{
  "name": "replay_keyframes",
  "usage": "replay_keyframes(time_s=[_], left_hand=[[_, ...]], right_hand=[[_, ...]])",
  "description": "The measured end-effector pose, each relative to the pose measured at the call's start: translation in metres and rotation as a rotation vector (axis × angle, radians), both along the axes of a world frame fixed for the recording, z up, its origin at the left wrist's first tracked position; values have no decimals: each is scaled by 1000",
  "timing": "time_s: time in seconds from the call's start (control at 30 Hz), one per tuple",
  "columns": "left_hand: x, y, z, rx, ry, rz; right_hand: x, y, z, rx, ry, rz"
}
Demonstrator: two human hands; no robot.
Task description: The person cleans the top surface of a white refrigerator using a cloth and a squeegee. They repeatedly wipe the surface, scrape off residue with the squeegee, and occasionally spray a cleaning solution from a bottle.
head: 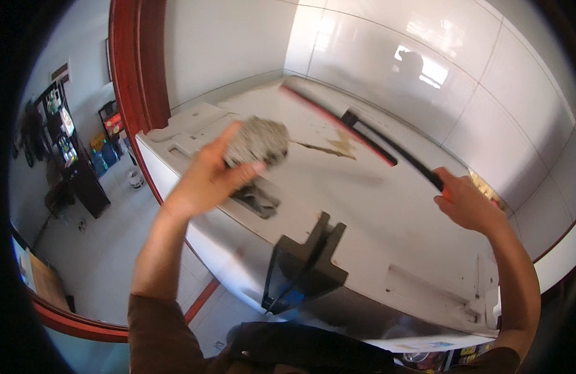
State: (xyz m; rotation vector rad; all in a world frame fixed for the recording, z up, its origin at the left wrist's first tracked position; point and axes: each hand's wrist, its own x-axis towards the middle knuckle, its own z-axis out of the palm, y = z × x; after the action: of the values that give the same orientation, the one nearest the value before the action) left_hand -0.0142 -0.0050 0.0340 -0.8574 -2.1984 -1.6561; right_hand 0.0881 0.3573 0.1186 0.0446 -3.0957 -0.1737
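Note:
My left hand grips a blurred, wadded grey-beige cloth above the left part of a white appliance top. At the right, my right hand is closed round the black handle of a squeegee with a long, red-edged blade. That blade extends over the back of the surface; whether it touches is unclear. Beneath it lies a brownish stain with a thin dark strip. A dark, forked bracket stands at the front edge. Part of a dark recess shows below my left hand.
Glossy white wall tiles rise behind the top. A red-brown wooden door frame stands at the left, with a tiled floor, dark shelving and blue bottles beyond it. Something yellowish is wedged between the wall and the top.

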Motion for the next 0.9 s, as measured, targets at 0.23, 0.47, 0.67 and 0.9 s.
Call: replay_keyframes(time_s=[0.23,0.47,0.67,0.9], left_hand=[[-115,-39,13,-590,114,447],[-156,30,-10,-1153,-295,268],[-152,157,-19,-924,-80,3],[-124,312,-35,-923,336,-290]], right_hand=[[103,32,-2,-1411,191,-399],[201,98,-59,-1593,534,-483],[219,86,-61,-1695,766,-488],[207,107,-70,-1395,714,-500]])
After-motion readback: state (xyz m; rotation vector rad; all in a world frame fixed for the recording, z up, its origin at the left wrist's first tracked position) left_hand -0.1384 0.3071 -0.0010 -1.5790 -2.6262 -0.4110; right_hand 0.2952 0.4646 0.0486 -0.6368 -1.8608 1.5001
